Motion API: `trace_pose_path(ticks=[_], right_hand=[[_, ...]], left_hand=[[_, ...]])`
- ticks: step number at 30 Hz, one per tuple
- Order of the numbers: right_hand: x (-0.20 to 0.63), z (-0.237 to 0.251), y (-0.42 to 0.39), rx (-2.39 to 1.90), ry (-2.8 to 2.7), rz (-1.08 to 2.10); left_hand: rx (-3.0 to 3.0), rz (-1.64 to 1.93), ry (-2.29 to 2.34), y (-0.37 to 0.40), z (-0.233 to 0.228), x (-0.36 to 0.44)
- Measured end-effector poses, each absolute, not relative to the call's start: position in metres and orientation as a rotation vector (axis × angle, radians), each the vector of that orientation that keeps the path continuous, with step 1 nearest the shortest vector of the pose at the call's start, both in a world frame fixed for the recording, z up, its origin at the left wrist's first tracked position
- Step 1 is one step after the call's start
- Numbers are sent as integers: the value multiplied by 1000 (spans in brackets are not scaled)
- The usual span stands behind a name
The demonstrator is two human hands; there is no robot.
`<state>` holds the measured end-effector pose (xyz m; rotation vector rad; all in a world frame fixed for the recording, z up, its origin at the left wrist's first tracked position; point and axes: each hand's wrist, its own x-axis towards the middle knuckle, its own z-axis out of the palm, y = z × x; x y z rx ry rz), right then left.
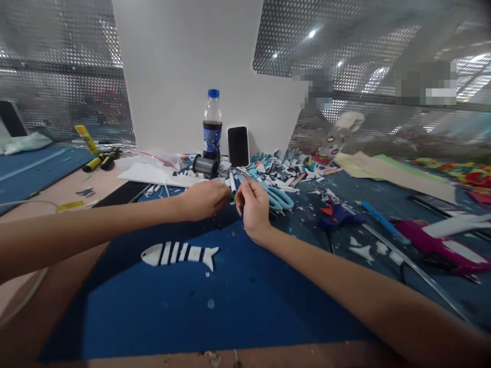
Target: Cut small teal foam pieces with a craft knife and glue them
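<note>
My left hand (205,199) is closed, with its fingertips pinched together near the middle of the blue mat (184,317). Just to its right, my right hand (255,209) has its thumb and fingers curled into a pinch. Whatever is between the fingers of either hand is too small or hidden to make out. Light-blue-handled scissors (282,198) lie right behind my right hand. A white fish shape (153,254), cut into several separate pieces with a head and a tail, is laid out flat on the mat in front of my left forearm.
Behind the hands are a heap of paper scraps (276,168), a cola bottle (212,128), a dark spool (205,166) and a phone (238,146) standing upright. At right lie a magenta glue gun (429,243) and coloured sheets (399,176). A yellow glue stick (86,139) stands left.
</note>
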<state>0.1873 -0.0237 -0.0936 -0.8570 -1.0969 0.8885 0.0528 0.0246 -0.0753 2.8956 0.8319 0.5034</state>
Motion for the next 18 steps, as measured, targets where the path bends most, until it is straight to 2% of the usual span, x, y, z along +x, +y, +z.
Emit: trace_pose_path(ticks=[4,6,8,18], right_hand=[[184,-93,-29,-841,-1158,978],[183,-92,-34,-828,-1202,1024],[182,-91,-39,-799,-1263,1055],[182,-92,-48,-804,-1610,1010]], left_hand=[[2489,722,989,4,-77,36],[1801,796,931,-4,-82,31],[1401,781,882,-8,-88,27],[1059,698,716,-8,-92,23]])
